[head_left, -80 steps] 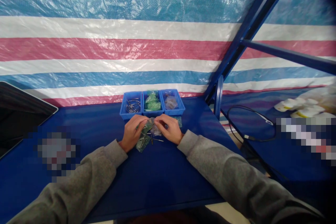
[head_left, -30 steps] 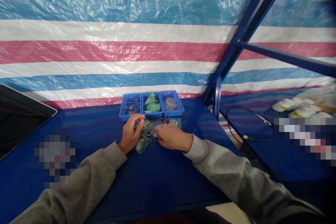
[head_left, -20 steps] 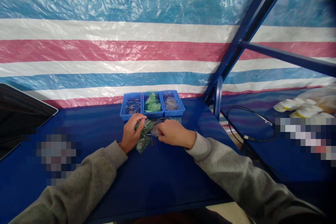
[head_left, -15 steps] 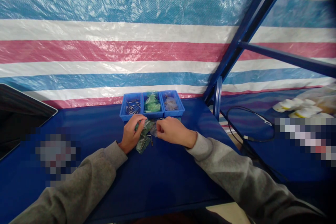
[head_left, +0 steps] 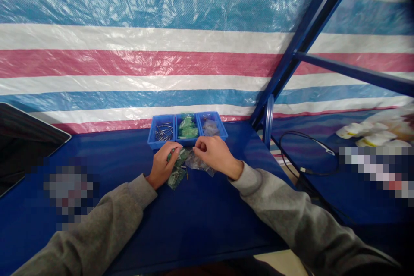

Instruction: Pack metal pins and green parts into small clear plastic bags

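My left hand (head_left: 162, 164) is closed, thumb and forefinger together, at the upper end of a small green plastic bag (head_left: 177, 160). A second green bag (head_left: 176, 178) with thin metal pieces inside lies just below it on the blue table. My right hand (head_left: 217, 155) is closed in a pinch; its fingertips hide whatever is between them. Beneath that hand lie crumpled clear plastic bags (head_left: 197, 162). A thin metal bit with a yellowish end (head_left: 186, 174) rests between the green and clear bags.
Behind my hands stand three joined blue bins: metal bits in the left bin (head_left: 150, 136), green bags in the middle bin (head_left: 187, 141), clear bags in the right bin (head_left: 224, 133). A blue metal frame (head_left: 268, 120) rises at right, with a black cable (head_left: 280, 146) beyond.
My right hand has shifted slightly up and right, uncovering more of the clear bags below it. My left hand has stayed almost still at the green bag.
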`<state>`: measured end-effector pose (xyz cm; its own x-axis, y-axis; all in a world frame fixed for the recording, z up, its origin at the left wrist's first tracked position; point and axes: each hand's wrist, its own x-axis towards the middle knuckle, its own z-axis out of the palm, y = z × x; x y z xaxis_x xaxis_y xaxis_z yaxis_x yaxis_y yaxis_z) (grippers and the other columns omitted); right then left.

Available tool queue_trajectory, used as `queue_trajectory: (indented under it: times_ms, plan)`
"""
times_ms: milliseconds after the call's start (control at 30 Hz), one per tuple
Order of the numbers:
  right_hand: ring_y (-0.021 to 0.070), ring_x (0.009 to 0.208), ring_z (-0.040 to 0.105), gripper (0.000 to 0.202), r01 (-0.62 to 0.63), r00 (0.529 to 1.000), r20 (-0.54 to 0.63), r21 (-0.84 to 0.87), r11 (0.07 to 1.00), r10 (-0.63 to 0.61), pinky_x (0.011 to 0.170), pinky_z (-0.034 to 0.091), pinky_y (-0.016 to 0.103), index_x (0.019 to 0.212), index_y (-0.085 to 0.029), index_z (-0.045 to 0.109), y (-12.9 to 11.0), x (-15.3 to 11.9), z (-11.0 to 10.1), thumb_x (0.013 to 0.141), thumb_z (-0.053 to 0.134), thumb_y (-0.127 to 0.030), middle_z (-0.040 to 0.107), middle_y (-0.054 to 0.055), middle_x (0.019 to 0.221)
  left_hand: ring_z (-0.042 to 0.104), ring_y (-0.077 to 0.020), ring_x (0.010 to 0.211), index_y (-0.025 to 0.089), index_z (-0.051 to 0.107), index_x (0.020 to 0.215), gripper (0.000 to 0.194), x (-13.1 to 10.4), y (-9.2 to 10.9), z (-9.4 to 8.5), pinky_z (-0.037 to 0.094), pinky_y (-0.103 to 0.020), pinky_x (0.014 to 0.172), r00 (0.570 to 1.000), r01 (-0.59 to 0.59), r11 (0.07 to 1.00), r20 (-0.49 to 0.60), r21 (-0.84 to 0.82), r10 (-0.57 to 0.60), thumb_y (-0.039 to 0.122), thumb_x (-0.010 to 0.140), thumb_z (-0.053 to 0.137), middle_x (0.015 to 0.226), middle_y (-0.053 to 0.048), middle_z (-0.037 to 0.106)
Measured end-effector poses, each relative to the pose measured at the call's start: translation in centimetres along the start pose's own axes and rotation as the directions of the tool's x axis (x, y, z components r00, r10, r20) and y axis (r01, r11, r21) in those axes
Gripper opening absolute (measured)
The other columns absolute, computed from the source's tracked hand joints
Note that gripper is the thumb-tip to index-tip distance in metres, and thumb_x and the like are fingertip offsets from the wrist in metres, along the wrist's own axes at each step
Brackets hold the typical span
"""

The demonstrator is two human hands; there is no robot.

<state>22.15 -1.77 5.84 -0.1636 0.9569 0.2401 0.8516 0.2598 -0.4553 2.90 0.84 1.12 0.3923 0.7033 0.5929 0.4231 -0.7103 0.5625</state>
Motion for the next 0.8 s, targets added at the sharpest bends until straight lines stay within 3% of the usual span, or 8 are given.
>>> queue_trajectory:
  times_ms: [367,567,667,800]
  plan:
    - [0.0119,0.059,0.056,0.02,0.003,0.997,-0.082,0.099,0.995,0.006,0.059,0.037,0.021,0.075,-0.018,0.063,0.2,0.1,0.1,0.083,0.052,-0.032,0.063,0.001,0.065,0.057,-0.0159,0.088,0.017,0.058,0.095,0.018,0.1,0.1,0.0,0.045,-0.03,0.08,1.0,-0.016,1.0,0.005,0.01,0.016,0.025,0.089,0.043,0.093,-0.005,0.061]
    - [0.0097,0.049,0.048,0.025,-0.025,0.965,-0.236,0.362,0.932,0.118,0.053,0.035,0.02,0.079,-0.016,0.064,2.1,0.0,4.4,0.084,0.05,-0.037,0.053,-0.004,0.053,0.057,-0.0157,0.089,0.018,0.059,0.1,0.019,0.2,0.1,0.0,0.045,-0.031,0.082,1.0,-0.013,1.0,0.02,0.027,0.013,0.024,0.089,0.044,0.098,-0.006,0.061]
    - [0.0096,0.048,0.046,0.027,-0.025,0.959,-0.235,0.486,0.874,0.158,0.051,0.035,0.02,0.077,-0.016,0.064,3.1,-0.1,6.5,0.082,0.051,-0.039,0.051,-0.004,0.051,0.057,-0.0158,0.089,0.018,0.059,0.099,0.018,0.1,0.0,0.1,0.045,-0.031,0.082,1.0,-0.003,0.999,0.017,0.035,0.003,0.024,0.089,0.044,0.098,-0.006,0.062]
    - [0.0097,0.048,0.049,0.027,-0.016,0.953,-0.226,0.628,0.778,0.202,0.049,0.038,0.019,0.081,-0.016,0.062,3.7,0.1,7.3,0.081,0.051,-0.04,0.055,-0.003,0.055,0.057,-0.0157,0.089,0.018,0.059,0.099,0.018,0.1,0.0,0.1,0.045,-0.031,0.083,0.999,0.021,0.999,0.024,0.048,-0.022,0.023,0.088,0.046,0.098,-0.005,0.061]
